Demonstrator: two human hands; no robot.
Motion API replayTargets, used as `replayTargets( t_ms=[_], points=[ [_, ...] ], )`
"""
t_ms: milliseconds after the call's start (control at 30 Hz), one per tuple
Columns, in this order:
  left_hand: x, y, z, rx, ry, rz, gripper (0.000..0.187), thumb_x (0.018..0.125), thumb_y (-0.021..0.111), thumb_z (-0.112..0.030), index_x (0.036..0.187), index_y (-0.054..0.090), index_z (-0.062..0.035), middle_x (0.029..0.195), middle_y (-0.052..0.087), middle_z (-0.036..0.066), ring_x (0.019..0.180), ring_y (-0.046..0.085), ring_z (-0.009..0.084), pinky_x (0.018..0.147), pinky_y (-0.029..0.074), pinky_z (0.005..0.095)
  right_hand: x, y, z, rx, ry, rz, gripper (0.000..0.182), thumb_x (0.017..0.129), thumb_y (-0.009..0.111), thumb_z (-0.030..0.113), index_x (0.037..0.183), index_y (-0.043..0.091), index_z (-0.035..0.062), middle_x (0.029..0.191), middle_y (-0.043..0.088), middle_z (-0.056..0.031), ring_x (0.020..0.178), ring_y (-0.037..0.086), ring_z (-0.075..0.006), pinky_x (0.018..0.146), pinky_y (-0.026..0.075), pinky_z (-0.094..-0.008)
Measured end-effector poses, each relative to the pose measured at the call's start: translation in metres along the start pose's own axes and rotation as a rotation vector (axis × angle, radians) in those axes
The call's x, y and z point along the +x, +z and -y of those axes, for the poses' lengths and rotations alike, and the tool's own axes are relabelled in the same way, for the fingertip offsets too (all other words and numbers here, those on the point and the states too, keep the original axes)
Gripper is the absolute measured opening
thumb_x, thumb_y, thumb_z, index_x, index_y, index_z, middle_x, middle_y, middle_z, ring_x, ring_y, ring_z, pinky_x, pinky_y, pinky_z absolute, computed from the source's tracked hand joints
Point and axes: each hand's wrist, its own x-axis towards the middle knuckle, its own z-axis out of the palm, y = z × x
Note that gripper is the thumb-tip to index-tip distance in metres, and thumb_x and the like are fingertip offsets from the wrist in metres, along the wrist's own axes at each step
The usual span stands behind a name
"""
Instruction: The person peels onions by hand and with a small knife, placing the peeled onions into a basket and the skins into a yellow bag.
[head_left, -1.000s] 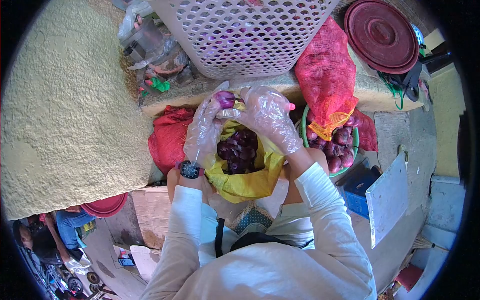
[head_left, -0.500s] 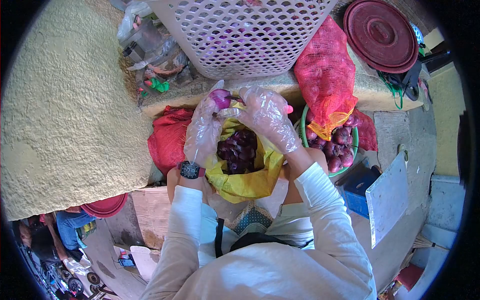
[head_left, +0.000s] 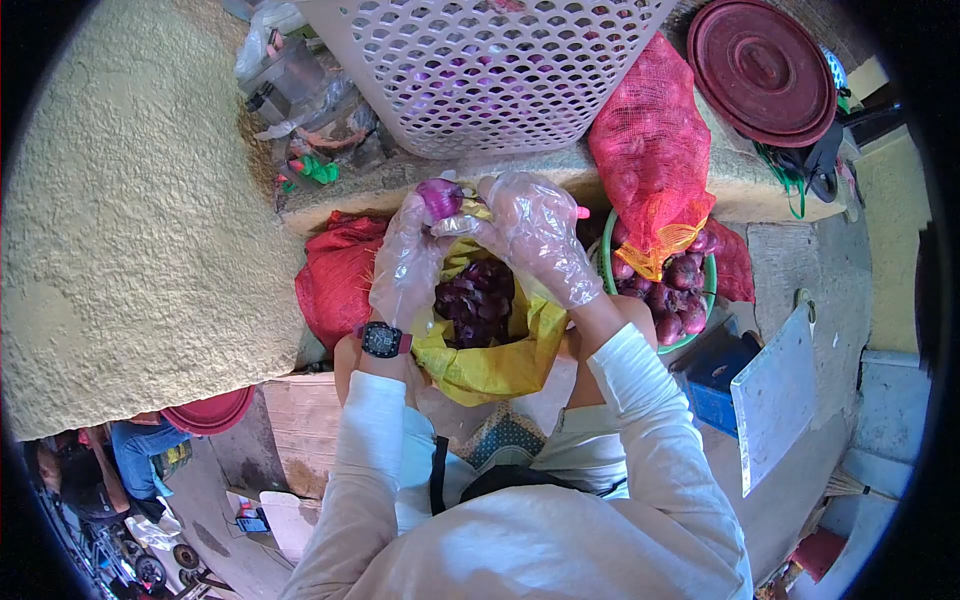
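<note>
A red onion (head_left: 440, 199) is held in my left hand (head_left: 406, 258), which wears a clear plastic glove. My right hand (head_left: 540, 232), gloved the same way, is closed just right of the onion; a pink tip, perhaps a knife handle, sticks out at its right side. Its thumb lies near the onion. Below both hands stands an open yellow bag (head_left: 480, 375) with dark purple onion skins (head_left: 475, 305) inside. To the right, a green-rimmed basket (head_left: 711, 290) holds several red onions (head_left: 665, 298).
A white perforated basket (head_left: 480, 90) stands on the ledge ahead, beside a red mesh sack (head_left: 652, 140) and a dark red lid (head_left: 762, 72). Another red sack (head_left: 340, 275) lies left. At right are a blue crate (head_left: 712, 395) and a white board (head_left: 775, 400). A person (head_left: 100, 470) is far left.
The onion has turned slightly in my left hand and its top no longer shows as before. My right hand has shifted a little, with its fingers still closed.
</note>
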Motion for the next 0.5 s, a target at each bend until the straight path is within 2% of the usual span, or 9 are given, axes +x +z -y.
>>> replayTargets(
  t_ms=[67,133,167,233,300,500],
  points=[
    [0.002,-0.005,0.002,-0.045,0.002,-0.042,0.056,0.106,0.061,-0.021,0.153,0.043,0.0037,0.122,0.063,0.009,0.103,0.061,0.0167,0.098,0.055,0.0329,0.000,0.006,0.002,-0.006,0.037,-0.011,0.050,0.083,0.077,0.054,0.090,0.068,0.0049,0.081,0.067,-0.0175,0.080,0.070,-0.0376,0.072,0.054,-0.0486],
    [0.002,-0.002,0.001,0.102,0.105,0.074,0.044,0.108,0.057,-0.021,0.145,0.053,0.0042,0.125,0.065,0.010,0.108,0.063,0.0177,0.100,0.054,0.0323,0.000,0.010,0.004,-0.010,0.076,-0.020,0.053,0.083,0.076,0.057,0.089,0.069,0.0048,0.079,0.067,-0.0175,0.079,0.070,-0.0375,0.071,0.055,-0.0487],
    [0.003,-0.006,0.001,0.102,0.105,0.074,0.044,0.108,0.057,-0.021,0.145,0.053,0.0042,0.125,0.065,0.010,0.108,0.063,0.0177,0.100,0.054,0.0323,0.000,0.012,0.003,-0.012,0.089,0.005,0.057,0.084,0.075,0.061,0.088,0.069,0.0047,0.078,0.067,-0.0175,0.078,0.070,-0.0375,0.071,0.055,-0.0487],
    [0.007,-0.014,0.003,-0.065,0.031,0.158,0.045,0.108,0.058,-0.021,0.145,0.053,0.0044,0.124,0.065,0.009,0.109,0.063,0.0176,0.101,0.053,0.0334,0.002,0.014,0.003,-0.014,0.102,0.032,0.060,0.084,0.074,0.064,0.087,0.070,0.0045,0.077,0.068,-0.0175,0.077,0.070,-0.0376,0.071,0.055,-0.0488],
    [0.008,-0.018,0.006,-0.097,0.026,0.138,0.047,0.108,0.058,-0.022,0.146,0.051,0.0040,0.122,0.065,0.010,0.108,0.063,0.0177,0.101,0.053,0.0338,0.003,0.014,0.006,-0.007,0.169,0.082,0.064,0.083,0.072,0.068,0.087,0.070,0.0038,0.077,0.068,-0.0179,0.077,0.070,-0.0377,0.071,0.055,-0.0491],
    [0.008,-0.022,0.012,-0.252,-0.043,0.130,0.051,0.105,0.062,-0.030,0.143,0.051,0.0023,0.118,0.064,0.010,0.105,0.063,0.0203,0.101,0.054,0.0367,0.002,0.012,0.007,0.003,0.119,0.028,0.062,0.084,0.072,0.065,0.087,0.070,0.0034,0.078,0.068,-0.0179,0.077,0.071,-0.0366,0.071,0.056,-0.0489]
  ],
)
